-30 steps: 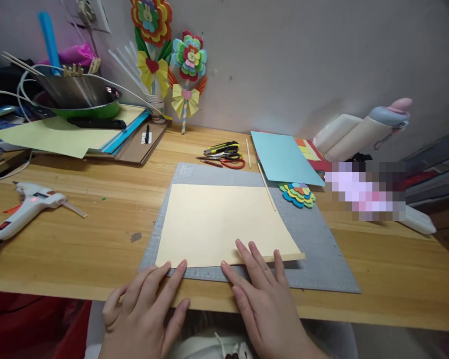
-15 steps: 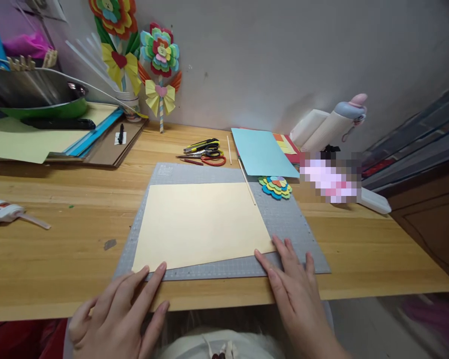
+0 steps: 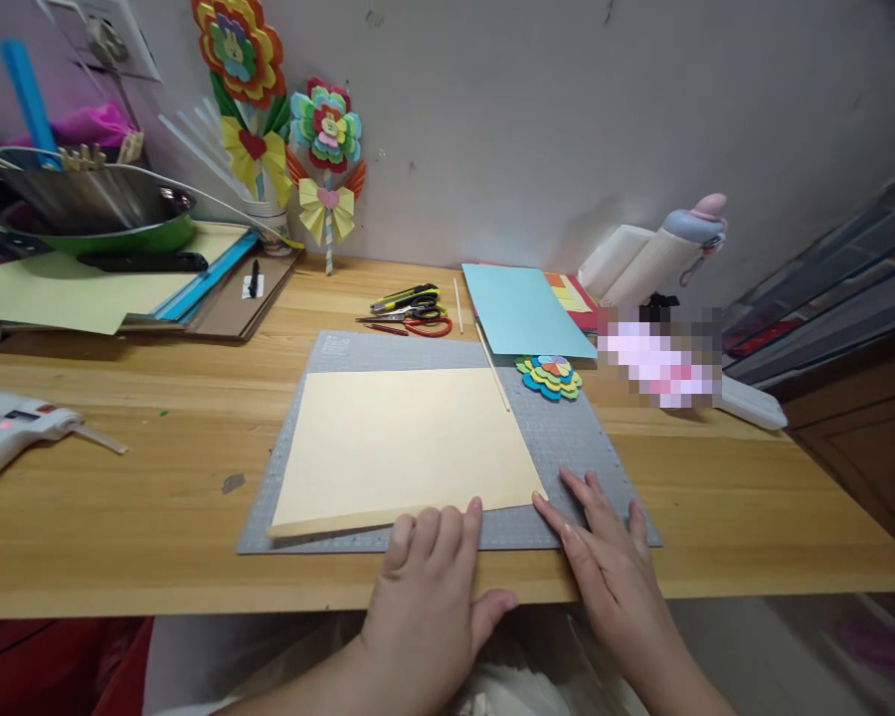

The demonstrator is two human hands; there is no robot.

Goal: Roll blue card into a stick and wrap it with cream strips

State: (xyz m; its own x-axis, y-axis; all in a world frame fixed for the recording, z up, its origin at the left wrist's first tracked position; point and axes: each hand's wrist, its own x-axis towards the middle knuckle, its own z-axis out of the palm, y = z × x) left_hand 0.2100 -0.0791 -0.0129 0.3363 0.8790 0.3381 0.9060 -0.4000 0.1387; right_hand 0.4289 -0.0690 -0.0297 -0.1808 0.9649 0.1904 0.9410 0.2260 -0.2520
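A cream sheet of paper (image 3: 407,443) lies on a grey cutting mat (image 3: 597,457) on the wooden table. My left hand (image 3: 429,587) rests at the sheet's near edge, fingers curled down onto the paper and mat, holding nothing. Just off the sheet's near right corner, my right hand (image 3: 608,552) lies flat on the mat with its fingers spread. A thin wooden stick (image 3: 494,370) lies along the sheet's far right corner. A layered paper flower (image 3: 550,375) sits on the mat's far right part.
Scissors and a utility knife (image 3: 414,310) lie behind the mat, beside a light blue sheet (image 3: 522,308). A glue gun (image 3: 15,428) lies at the left. Paper flowers on sticks (image 3: 283,129) stand against the wall. A metal pan (image 3: 96,204) sits on stacked sheets, far left.
My left hand has moved right from the sheet's near left corner to the middle of its near edge. The right hand has stayed by the near right corner.
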